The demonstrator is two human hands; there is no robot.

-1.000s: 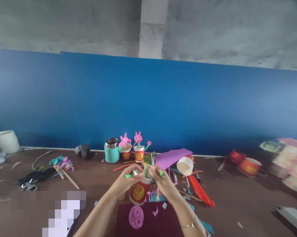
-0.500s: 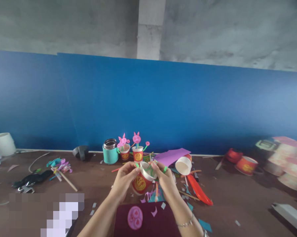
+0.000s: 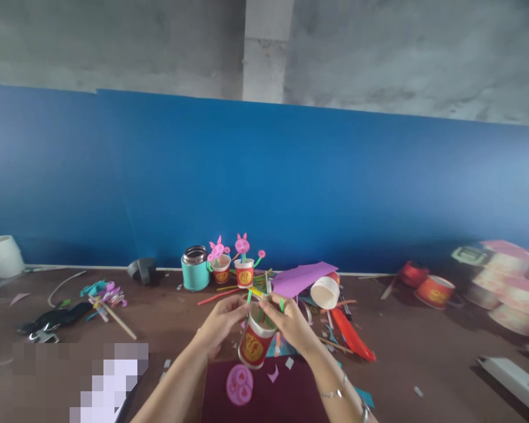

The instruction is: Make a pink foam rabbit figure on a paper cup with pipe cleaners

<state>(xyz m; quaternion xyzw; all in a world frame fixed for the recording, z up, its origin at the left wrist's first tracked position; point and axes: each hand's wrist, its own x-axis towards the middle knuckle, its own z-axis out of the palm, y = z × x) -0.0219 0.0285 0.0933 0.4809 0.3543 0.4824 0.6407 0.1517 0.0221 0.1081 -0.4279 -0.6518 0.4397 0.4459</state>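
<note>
A red paper cup [image 3: 255, 343] with a gold emblem is held upright just above the table edge. My left hand [image 3: 220, 323] grips its rim from the left, fingers closed. On the right side of the rim, my right hand [image 3: 290, 323] pinches a thin green strip [image 3: 282, 304]. Another green strip [image 3: 249, 296] sticks up at the cup's left edge. Below the cup a pink paper disc [image 3: 239, 385] lies on a dark maroon sheet [image 3: 286, 396].
Behind the hands stand a teal jar [image 3: 194, 269] and two red cups with pink paper animals [image 3: 233, 264]. A purple sheet [image 3: 302, 276], a tipped white cup [image 3: 326, 292], red scissors [image 3: 352, 338] and paper scraps lie right. More cups sit far right [image 3: 435, 292]. A white bucket [image 3: 0, 257] stands far left.
The cup was tilted with its mouth toward me half a second ago; now it stands upright and a little lower. Both hands stayed on its rim.
</note>
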